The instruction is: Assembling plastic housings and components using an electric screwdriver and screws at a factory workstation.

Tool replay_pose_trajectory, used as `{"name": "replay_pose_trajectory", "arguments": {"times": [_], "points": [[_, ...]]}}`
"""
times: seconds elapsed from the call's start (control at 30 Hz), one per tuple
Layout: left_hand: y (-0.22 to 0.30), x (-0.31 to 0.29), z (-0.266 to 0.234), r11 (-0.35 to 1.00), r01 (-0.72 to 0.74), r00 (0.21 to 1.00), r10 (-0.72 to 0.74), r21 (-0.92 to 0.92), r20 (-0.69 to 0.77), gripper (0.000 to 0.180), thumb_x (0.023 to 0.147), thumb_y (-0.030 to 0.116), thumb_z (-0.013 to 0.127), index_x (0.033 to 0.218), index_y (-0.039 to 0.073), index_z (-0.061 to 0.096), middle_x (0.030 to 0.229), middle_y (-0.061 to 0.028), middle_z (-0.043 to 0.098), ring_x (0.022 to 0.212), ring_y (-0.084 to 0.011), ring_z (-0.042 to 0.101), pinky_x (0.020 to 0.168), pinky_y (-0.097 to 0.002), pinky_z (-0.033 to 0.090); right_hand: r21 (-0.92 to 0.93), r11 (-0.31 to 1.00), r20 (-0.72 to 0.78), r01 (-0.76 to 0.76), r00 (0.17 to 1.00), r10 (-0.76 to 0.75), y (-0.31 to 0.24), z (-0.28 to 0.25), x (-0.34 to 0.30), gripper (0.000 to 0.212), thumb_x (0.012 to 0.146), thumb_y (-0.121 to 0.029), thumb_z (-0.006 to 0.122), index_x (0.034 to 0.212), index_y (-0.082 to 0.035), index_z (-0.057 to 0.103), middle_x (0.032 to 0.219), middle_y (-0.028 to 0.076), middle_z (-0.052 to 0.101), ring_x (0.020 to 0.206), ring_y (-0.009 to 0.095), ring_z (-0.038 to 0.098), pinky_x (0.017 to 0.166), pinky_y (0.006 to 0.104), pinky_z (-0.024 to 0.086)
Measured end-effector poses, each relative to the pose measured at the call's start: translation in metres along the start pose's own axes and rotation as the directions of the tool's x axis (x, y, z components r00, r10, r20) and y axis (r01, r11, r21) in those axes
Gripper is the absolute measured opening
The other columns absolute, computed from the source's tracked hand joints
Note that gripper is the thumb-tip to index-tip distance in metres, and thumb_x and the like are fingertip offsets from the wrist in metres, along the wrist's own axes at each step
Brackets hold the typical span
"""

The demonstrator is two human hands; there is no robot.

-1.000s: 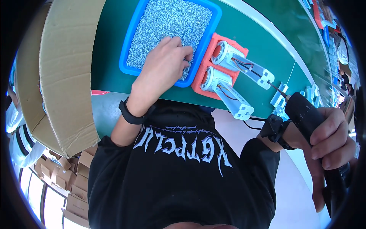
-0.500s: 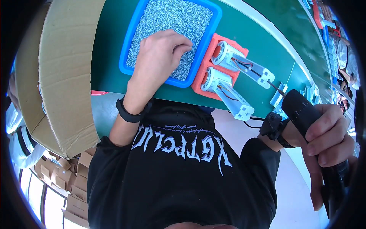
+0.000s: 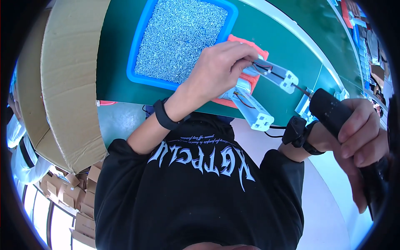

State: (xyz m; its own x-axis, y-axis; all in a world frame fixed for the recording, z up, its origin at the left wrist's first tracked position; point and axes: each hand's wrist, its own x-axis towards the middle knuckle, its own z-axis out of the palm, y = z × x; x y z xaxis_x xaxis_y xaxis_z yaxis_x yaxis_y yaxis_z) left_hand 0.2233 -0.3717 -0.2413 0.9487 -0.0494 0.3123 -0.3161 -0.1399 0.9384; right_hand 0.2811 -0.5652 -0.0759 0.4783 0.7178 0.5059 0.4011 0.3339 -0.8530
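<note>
My right hand (image 3: 361, 133) is wrapped round a black electric screwdriver (image 3: 331, 109). The bit's tip is at the end of the far white plastic housing (image 3: 278, 77), which has a long open channel with thin wires inside. At that housing's other end, my left hand (image 3: 223, 66) has thumb and forefinger pinched together; what is between them, if anything, is hidden. A second white housing (image 3: 252, 109) lies nearer to me, its round base partly covered by my left hand. Both housings rest in a red foam block (image 3: 263, 53).
A blue tray (image 3: 132, 68) full of small silvery screws (image 3: 179, 37) stands left of the foam block on the green table (image 3: 114, 62). A large cardboard box (image 3: 73, 83) rises at the left. Small light-coloured parts (image 3: 303, 109) lie near the screwdriver's bit.
My left hand has moved right, from over the screw tray to the far white housing, fingers still pinched. My right hand has shifted slightly up with the screwdriver.
</note>
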Motion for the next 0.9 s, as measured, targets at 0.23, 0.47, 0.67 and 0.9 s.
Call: {"name": "replay_pose_trajectory", "arguments": {"times": [0.23,0.47,0.67,0.9], "points": [[-0.004,-0.007,0.003,0.999,0.015,1.0,-0.015,0.049,-0.001,0.012,0.079,0.002,0.066,0.091,0.005,0.066,0.084,-0.0082,0.068,0.073,-0.0256,0.065,0.063,-0.0324,0.053,0.022,0.987,-0.249,0.158,0.957,-0.147,-0.005,-0.02,-0.019,0.071,0.049,-0.08,0.072,0.071,-0.013,0.06,0.074,-0.003,0.062,0.057,0.01,0.062,0.053,0.0207,0.048],[0.002,-0.007,-0.005,0.964,0.198,0.98,-0.197,-0.177,0.023,0.02,0.078,-0.003,0.067,0.097,0.003,0.068,0.093,-0.0089,0.069,0.084,-0.0168,0.067,0.075,-0.0268,0.052,0.039,0.984,-0.284,0.175,0.946,-0.157,-0.01,-0.021,-0.023,0.068,0.051,-0.077,0.073,0.07,-0.013,0.059,0.07,-0.003,0.062,0.057,0.01,0.063,0.056,0.0199,0.049],[0.003,-0.01,-0.005,0.937,0.27,0.963,-0.268,-0.222,0.042,0.019,0.078,-0.003,0.068,0.096,0.002,0.07,0.097,-0.0091,0.07,0.092,-0.0165,0.066,0.082,-0.0275,0.052,0.047,0.982,-0.316,0.185,0.935,-0.161,-0.015,-0.023,-0.028,0.065,0.053,-0.075,0.074,0.068,-0.014,0.059,0.067,-0.003,0.062,0.057,0.01,0.063,0.058,0.0193,0.051],[0.0,-0.011,-0.007,0.909,0.291,0.957,-0.28,-0.299,0.08,0.02,0.077,-0.005,0.067,0.096,0.002,0.07,0.096,-0.0086,0.07,0.091,-0.0164,0.066,0.085,-0.0275,0.05,0.064,0.98,-0.35,0.187,0.924,-0.154,-0.018,-0.024,-0.031,0.062,0.055,-0.072,0.075,0.067,-0.014,0.058,0.064,-0.003,0.062,0.057,0.01,0.064,0.06,0.0185,0.052]]}}
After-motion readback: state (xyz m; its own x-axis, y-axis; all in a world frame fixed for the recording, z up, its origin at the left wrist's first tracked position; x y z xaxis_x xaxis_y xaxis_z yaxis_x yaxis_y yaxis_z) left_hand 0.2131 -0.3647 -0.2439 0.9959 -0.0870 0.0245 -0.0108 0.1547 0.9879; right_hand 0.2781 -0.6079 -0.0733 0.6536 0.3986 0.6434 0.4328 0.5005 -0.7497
